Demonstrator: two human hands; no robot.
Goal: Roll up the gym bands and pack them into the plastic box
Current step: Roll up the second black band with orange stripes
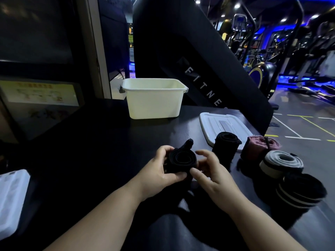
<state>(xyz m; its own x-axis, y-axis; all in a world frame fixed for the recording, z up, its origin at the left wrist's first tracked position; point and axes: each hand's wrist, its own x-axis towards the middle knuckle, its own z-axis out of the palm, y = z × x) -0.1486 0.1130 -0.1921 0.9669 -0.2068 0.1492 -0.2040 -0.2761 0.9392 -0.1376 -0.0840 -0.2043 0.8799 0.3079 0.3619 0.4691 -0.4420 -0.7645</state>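
The plastic box stood at the far middle of the desk; nearer, the left hand had its fingers clamped round a rolled black band held above the desk. The right hand kept its fingers loosely apart beside it, thumb touching; four finished rolls stood right.

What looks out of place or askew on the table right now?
The black band roll in the left hand is coiled loosely and unevenly, with its end sticking up at the far side. The upright black roll seems to overlap the near edge of the lid. Nothing spilled or damaged.
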